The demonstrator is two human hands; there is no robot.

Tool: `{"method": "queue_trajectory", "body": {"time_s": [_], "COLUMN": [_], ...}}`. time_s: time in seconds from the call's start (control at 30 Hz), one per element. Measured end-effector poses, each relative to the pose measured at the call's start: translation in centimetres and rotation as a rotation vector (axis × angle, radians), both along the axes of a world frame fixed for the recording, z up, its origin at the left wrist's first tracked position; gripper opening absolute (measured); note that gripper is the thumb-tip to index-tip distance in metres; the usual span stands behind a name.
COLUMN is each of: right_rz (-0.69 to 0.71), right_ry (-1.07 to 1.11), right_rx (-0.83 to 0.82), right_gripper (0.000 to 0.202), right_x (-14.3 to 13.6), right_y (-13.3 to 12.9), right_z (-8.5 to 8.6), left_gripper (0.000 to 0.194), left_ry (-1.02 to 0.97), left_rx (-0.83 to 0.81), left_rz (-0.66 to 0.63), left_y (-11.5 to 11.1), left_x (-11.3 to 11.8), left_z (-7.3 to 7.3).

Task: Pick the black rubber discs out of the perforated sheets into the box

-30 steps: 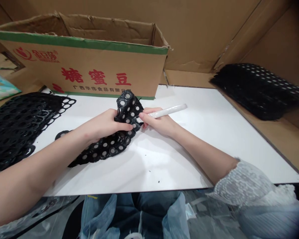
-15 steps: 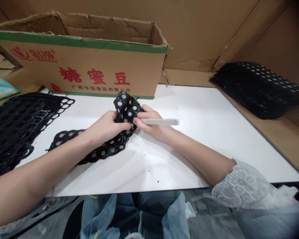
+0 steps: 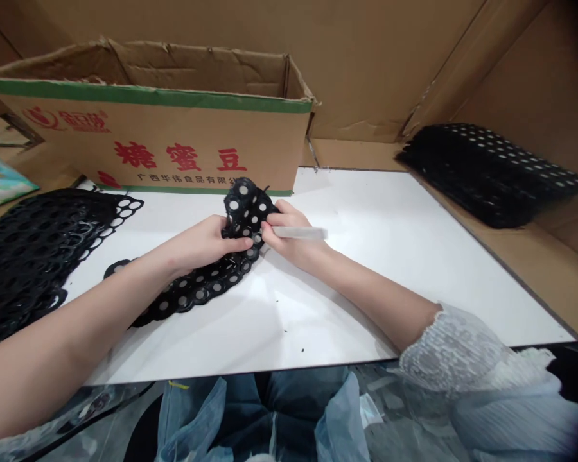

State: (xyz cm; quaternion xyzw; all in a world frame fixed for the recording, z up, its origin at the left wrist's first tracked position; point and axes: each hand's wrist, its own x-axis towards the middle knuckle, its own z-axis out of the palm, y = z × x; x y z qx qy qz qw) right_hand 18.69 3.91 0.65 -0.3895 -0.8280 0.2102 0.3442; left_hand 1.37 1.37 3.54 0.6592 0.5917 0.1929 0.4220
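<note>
A black rubbery sheet (image 3: 200,280) covered in rows of pale round spots is bunched up in the middle of the table, one end raised. My left hand (image 3: 205,242) grips it, the thumb pressed across its upper face. On the sheet's right edge rests my right hand (image 3: 291,234), its fingers pinched round a slim whitish handled tool (image 3: 306,233). That tool's tip is hidden at the sheet, so its kind cannot be made out. Whether the right fingertips also pinch the sheet is unclear.
Behind my hands stands an open cardboard box (image 3: 173,138) with red lettering. Black ring-patterned sheets (image 3: 33,250) are heaped at left, beside a blue-green packet (image 3: 2,179). A stack of black spotted sheets (image 3: 486,173) lies at right. Tiny dark scraps dot the white tabletop (image 3: 347,333).
The whole view has shifted slightly. The whitish tool's rear end has swung a little left, and the sheet's lower left end has shifted under my forearm. Both hands keep their grips.
</note>
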Motion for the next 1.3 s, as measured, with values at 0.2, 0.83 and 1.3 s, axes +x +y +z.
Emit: {"method": "queue_trajectory", "body": {"time_s": [0.2, 0.83, 1.3], "right_rz": [-0.019, 0.066, -0.06], "right_ry": [0.135, 0.365, 0.237], "right_rx": [-0.226, -0.52, -0.242], "right_gripper": [0.032, 0.036, 0.042], "right_x": [1.1, 1.9, 2.4], "right_y": [-0.3, 1.7, 1.2], "right_z": [0.8, 0.2, 1.2], "left_gripper": [0.049, 0.03, 0.053], "left_ry": [0.129, -0.038, 0.592], "left_rx": [0.244, 0.28, 0.383], "left_rz": [-0.13, -0.275, 0.053], "left_y": [0.6, 0.7, -0.1], "left_x": [-0.8, -0.8, -0.8], "left_z": [0.7, 0.9, -0.5]}}
